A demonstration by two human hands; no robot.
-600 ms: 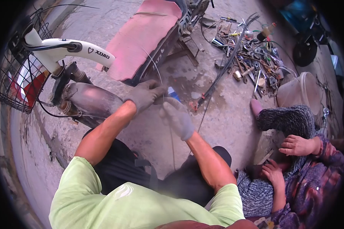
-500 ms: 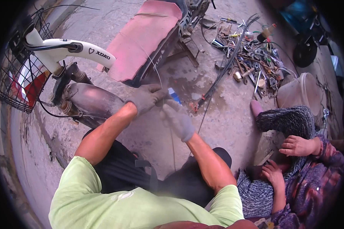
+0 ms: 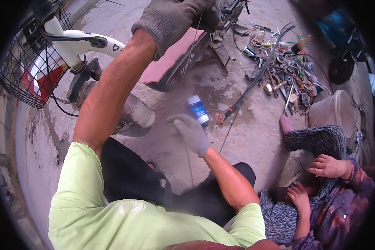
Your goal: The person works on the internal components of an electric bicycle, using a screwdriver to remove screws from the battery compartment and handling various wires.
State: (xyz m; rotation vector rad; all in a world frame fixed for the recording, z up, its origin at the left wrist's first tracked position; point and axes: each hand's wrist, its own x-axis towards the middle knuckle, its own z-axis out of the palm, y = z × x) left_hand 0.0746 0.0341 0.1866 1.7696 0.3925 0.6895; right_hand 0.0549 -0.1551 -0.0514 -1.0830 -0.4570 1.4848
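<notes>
Both my hands wear grey work gloves. My left hand (image 3: pixel 173 25) is raised high at the top of the view, fingers closed around a thin wire (image 3: pixel 192 52). From those fingers the wire hangs down past the pink-covered bike seat. Lower down, my right hand (image 3: pixel 191 134) is closed in front of my lap. A thin length of the wire shows below it, running toward my legs. The stretch between the hands is partly too faint to follow. Just beyond my right hand, a blue-and-white bottle (image 3: pixel 198 110) is on the ground.
At left stand a white bike frame (image 3: pixel 100 41), a wire basket (image 3: pixel 37 75) and a dusty fender (image 3: pixel 135 114). Tools (image 3: pixel 279 79) and a cable bundle (image 3: pixel 258 71) lie scattered at right, near a bucket (image 3: pixel 333 110). Another person's hands (image 3: pixel 327 166) are at lower right.
My left hand has risen up and away from my right hand, toward the top of the view. The right hand stays nearly in place. More of the bottle shows now.
</notes>
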